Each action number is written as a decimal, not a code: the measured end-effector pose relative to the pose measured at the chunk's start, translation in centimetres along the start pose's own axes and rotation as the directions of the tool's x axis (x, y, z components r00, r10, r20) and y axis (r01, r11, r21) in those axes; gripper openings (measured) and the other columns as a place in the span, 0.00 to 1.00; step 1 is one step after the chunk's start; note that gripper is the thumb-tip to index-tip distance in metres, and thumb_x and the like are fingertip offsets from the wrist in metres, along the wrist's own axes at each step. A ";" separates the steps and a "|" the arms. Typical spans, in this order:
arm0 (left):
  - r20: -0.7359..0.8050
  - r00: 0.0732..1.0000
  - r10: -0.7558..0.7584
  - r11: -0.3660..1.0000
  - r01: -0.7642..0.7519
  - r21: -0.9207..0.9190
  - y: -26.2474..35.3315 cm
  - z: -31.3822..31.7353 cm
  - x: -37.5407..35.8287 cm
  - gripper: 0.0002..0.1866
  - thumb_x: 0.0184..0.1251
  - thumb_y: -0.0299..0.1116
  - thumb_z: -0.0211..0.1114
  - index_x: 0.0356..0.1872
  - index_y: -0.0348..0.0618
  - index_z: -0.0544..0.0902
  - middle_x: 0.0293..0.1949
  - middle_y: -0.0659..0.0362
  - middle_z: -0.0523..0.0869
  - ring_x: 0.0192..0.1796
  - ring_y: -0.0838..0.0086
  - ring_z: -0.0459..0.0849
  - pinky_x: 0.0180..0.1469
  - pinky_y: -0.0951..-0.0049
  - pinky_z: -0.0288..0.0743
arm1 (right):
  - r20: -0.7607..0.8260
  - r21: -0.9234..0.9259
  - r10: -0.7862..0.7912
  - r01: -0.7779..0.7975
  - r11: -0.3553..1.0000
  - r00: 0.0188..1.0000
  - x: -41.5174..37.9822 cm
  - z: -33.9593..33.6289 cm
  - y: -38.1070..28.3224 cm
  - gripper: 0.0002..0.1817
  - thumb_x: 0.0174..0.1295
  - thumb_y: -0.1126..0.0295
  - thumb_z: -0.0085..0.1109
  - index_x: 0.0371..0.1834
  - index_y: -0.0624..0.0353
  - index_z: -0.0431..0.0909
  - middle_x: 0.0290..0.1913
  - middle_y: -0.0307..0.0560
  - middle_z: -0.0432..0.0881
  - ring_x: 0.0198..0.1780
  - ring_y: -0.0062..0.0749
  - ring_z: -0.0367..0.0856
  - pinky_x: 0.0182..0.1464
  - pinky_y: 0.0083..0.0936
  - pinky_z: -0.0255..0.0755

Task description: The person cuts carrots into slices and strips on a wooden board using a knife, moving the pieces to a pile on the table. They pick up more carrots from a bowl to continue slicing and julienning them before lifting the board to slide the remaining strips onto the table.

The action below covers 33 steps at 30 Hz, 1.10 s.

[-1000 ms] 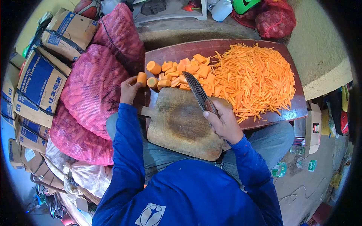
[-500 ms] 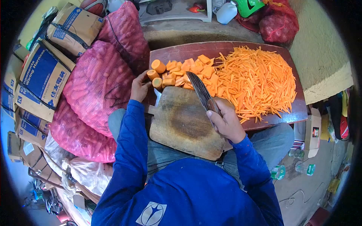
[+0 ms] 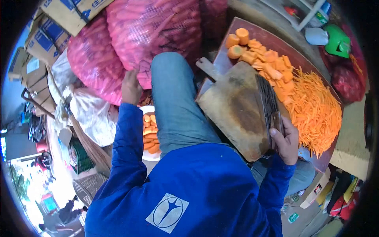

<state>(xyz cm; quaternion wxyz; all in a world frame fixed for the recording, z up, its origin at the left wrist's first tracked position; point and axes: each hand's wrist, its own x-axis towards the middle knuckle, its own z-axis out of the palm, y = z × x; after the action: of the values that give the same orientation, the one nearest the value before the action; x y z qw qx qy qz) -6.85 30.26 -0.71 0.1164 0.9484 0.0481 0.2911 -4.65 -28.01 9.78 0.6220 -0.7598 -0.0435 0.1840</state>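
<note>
My right hand (image 3: pixel 286 140) is closed round the handle of a dark-bladed knife (image 3: pixel 268 96), whose blade lies along the right side of a worn wooden cutting board (image 3: pixel 221 100). My left hand (image 3: pixel 131 87) is beside the pink mesh sacks; its fingers are partly hidden, and whether it holds anything is unclear. Thick carrot pieces (image 3: pixel 272 65) sit beyond the board, next to a large heap of carrot strips (image 3: pixel 316 114) on a reddish table (image 3: pixel 272 34). Below my left hand, a white container (image 3: pixel 150 158) holds several carrot pieces.
Full pink mesh sacks (image 3: pixel 158 31) stand at the upper left, with cardboard boxes (image 3: pixel 43 39) behind. My bent knee (image 3: pixel 171 75) rises between the sacks and the board. A green container (image 3: pixel 337 41) is at the upper right. Another person (image 3: pixel 67 213) appears at the lower left.
The view has turned left, bringing the white container into sight. My left hand has left the carrot pieces and moved to the sacks. My right hand still grips the knife, now lower against the board.
</note>
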 end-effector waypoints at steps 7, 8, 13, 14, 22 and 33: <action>0.600 0.662 -0.448 0.882 0.436 0.177 -10.3 3.4 -27.5 0.22 0.61 0.29 0.71 0.58 0.40 0.84 0.53 0.37 0.86 0.62 0.43 0.84 0.65 0.49 0.79 | 0.093 -0.196 0.024 -0.005 0.981 0.995 0.9 0.5 1.5 0.28 0.68 0.68 0.66 0.70 0.66 0.77 0.41 0.39 0.84 0.39 0.18 0.79 0.43 0.20 0.73; 0.769 0.523 -0.367 0.907 0.385 0.171 -14.3 5.7 -33.0 0.25 0.62 0.31 0.72 0.62 0.43 0.82 0.59 0.38 0.83 0.66 0.43 0.82 0.68 0.51 0.78 | 0.082 -0.291 -0.104 0.123 0.949 0.991 1.4 0.8 2.0 0.27 0.69 0.68 0.66 0.70 0.65 0.78 0.38 0.36 0.82 0.34 0.16 0.76 0.37 0.19 0.70; 0.689 0.306 -0.658 0.747 0.382 0.544 -4.7 4.0 -32.2 0.33 0.61 0.35 0.75 0.70 0.51 0.76 0.68 0.49 0.77 0.67 0.47 0.80 0.69 0.48 0.77 | 0.048 -0.332 0.024 -0.007 0.943 0.999 1.3 1.4 -0.4 0.22 0.68 0.69 0.65 0.62 0.67 0.81 0.42 0.48 0.87 0.44 0.31 0.83 0.53 0.28 0.76; 0.687 0.296 -0.664 0.747 0.222 0.626 -3.9 4.3 -31.1 0.34 0.61 0.36 0.75 0.71 0.53 0.75 0.69 0.50 0.76 0.70 0.49 0.78 0.69 0.44 0.75 | 0.060 -0.334 0.010 0.011 0.942 0.998 1.2 1.4 -0.4 0.22 0.68 0.69 0.65 0.63 0.67 0.81 0.42 0.48 0.87 0.44 0.30 0.83 0.52 0.28 0.77; 0.636 0.704 -0.318 0.784 -0.182 0.594 -15.2 19.3 -37.7 0.26 0.68 0.42 0.73 0.66 0.53 0.81 0.64 0.51 0.83 0.67 0.56 0.82 0.64 0.42 0.78 | 0.048 -0.317 -0.018 0.033 0.948 0.999 0.6 2.3 -0.3 0.25 0.68 0.68 0.69 0.66 0.66 0.80 0.43 0.42 0.86 0.44 0.24 0.81 0.50 0.26 0.78; 0.733 0.440 -0.519 0.853 0.325 0.409 -12.4 17.4 -29.3 0.22 0.70 0.41 0.72 0.62 0.47 0.83 0.58 0.49 0.87 0.60 0.54 0.86 0.60 0.46 0.81 | 0.011 -0.099 0.128 -0.127 0.987 0.992 0.3 2.6 -1.1 0.24 0.70 0.69 0.69 0.66 0.69 0.79 0.48 0.46 0.88 0.49 0.25 0.83 0.55 0.24 0.77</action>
<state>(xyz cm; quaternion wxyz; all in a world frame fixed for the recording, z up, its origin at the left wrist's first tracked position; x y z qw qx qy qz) -21.53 34.27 -33.60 0.0946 0.9344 0.2539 -0.2311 -5.05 -25.25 10.40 0.5707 -0.7890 -0.0090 0.2275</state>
